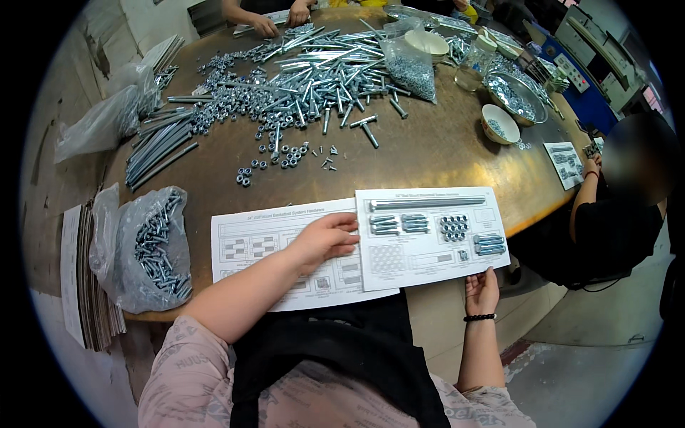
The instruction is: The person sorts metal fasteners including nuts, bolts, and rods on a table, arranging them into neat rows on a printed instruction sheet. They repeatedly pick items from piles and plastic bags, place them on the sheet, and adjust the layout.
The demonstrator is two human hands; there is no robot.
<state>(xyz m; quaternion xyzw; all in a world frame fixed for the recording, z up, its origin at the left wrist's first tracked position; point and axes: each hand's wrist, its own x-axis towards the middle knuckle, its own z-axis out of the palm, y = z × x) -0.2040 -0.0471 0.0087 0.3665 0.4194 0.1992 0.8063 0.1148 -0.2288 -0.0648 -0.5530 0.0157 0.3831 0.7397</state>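
A white printed hardware card (432, 267) lies tilted over the table's front edge, overlapping another card. Long rods (428, 204), short bolts (384, 225), a cluster of nuts (453, 228) and longer bolts (489, 245) sit in groups on it. My right hand (484, 291) grips its lower right edge, fingers beneath it. My left hand (327, 241) is at its left edge, fingers bent and fingertips meeting the edge. Under my left forearm is the second printed card (246, 227), with no hardware visible on it.
Loose bolts (314, 85) and nuts (235, 100) spread over the table (235, 157). A bag of screws (160, 250) sits left, beside a card stack (75, 271). Farther right are a bowl (499, 123), metal basin (531, 107) and jar (472, 68). Co-workers sit right and far.
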